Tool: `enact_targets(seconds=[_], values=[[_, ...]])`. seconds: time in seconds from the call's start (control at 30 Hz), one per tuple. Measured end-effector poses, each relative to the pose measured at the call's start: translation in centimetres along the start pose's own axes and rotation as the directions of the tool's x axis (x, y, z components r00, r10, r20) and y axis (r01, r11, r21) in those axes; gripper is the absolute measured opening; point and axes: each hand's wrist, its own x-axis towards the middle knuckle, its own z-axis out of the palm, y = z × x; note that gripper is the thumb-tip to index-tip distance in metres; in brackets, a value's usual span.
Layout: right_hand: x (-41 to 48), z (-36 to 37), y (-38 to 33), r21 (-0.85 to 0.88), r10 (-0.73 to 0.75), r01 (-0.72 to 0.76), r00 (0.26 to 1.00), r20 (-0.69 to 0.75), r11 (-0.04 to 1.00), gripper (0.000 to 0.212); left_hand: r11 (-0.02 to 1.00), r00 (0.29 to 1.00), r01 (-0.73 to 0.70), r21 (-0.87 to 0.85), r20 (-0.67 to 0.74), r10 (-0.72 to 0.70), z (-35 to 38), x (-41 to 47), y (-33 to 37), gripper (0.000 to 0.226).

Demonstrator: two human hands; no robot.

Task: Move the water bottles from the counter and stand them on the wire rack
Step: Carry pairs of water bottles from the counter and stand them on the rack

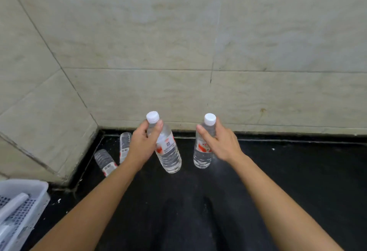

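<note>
risk for us: left hand (142, 143) fingers clench the tilted bottle (167, 149) by its neck, right hand (220, 143) fingers only half-close on the upright bottle (202, 151), either could slip onto the counter (297, 171).

The one camera sits on my head, looking forward and steeply down across the black counter (297, 171) toward the tiled wall (178, 42) filling the upper frame, close enough that my forearms enter from the bottom corners, with a white basket (21, 207) at lower left.

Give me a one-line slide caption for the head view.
Left hand and right hand each grip a water bottle above the black counter.
</note>
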Motion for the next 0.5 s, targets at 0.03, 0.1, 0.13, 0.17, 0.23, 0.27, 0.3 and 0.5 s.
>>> enact_targets(seconds=[0.03,0.1,0.13,0.17,0.23,0.27,0.3,0.5], values=[[-0.7,-1.2,-0.4,0.004,0.012,-0.012,0.999,-0.033,1.000,0.049,1.000,0.999,-0.018,-0.010,0.028,0.018,0.2,-0.1,1.0,0.015],[-2.6,-3.2,-0.6,0.015,0.053,-0.052,0.992,-0.119,0.999,0.048,0.997,0.992,-0.068,-0.033,0.105,0.071,0.8,-0.9,2.5,0.017],[-3.9,-4.0,-0.5,0.023,0.081,-0.078,0.982,-0.169,0.997,0.050,0.995,0.986,-0.094,-0.037,0.134,0.098,1.3,-1.4,2.8,0.019],[-5.4,-4.8,-0.1,0.034,0.115,-0.110,0.969,-0.219,0.993,0.052,0.992,0.980,-0.121,-0.041,0.156,0.126,2.0,-2.1,3.0,0.020],[-9.0,-6.2,0.9,0.065,0.188,-0.177,0.932,-0.310,0.982,0.051,0.982,0.959,-0.189,-0.016,0.213,0.188,3.9,-3.6,3.0,0.017],[-11.0,-6.9,1.5,0.075,0.222,-0.209,0.910,-0.349,0.975,0.049,0.974,0.943,-0.228,0.007,0.250,0.219,5.1,-4.5,3.0,0.019],[-13.0,-7.7,2.1,0.075,0.254,-0.244,0.889,-0.381,0.967,0.047,0.970,0.929,-0.242,0.023,0.293,0.225,6.5,-5.3,3.1,0.022],[-26.0,-14.6,5.0,0.026,0.377,-0.440,0.736,-0.562,0.898,0.047,0.983,0.869,-0.120,-0.138,0.464,0.171,15.7,-12.5,7.5,0.017]])
